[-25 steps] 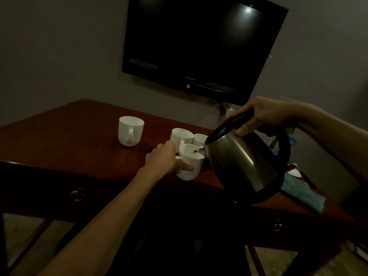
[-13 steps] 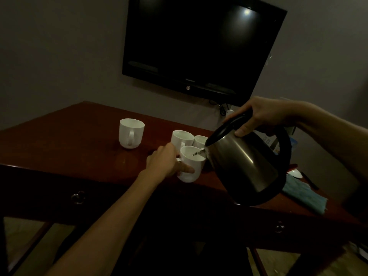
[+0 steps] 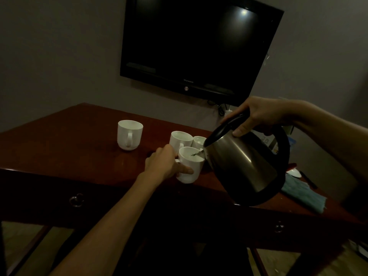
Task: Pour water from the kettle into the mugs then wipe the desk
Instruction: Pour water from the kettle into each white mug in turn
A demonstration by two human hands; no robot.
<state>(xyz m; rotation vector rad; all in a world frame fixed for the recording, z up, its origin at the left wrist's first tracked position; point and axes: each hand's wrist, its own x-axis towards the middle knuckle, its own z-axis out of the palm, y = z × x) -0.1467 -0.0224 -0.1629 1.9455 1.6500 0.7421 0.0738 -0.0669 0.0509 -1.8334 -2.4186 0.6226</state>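
Note:
A steel kettle [image 3: 241, 166] with a black lid and handle is tilted left, its spout over the rim of the nearest white mug [image 3: 192, 168]. A thin stream of water runs into that mug. My right hand [image 3: 256, 116] grips the kettle's handle at the top, thumb on the lid. My left hand [image 3: 165, 166] holds the near mug at its handle side, thumb across its front. Two more white mugs [image 3: 179, 140] [image 3: 199, 142] stand close behind it. A fourth mug [image 3: 129, 134] stands alone further left. All rest on the dark red wooden desk [image 3: 59, 148].
A teal cloth [image 3: 304, 196] lies on the desk's right end, with a small white object [image 3: 294, 172] behind it. A black TV [image 3: 199, 44] hangs on the wall above. Drawer ring pulls [image 3: 76, 200] sit in the desk front. A plug and cables [image 3: 225, 111] hang below the TV.
The view has shifted slightly; the hands, kettle and mugs hold nearly the same pose, with the pouring into the near mug continuing.

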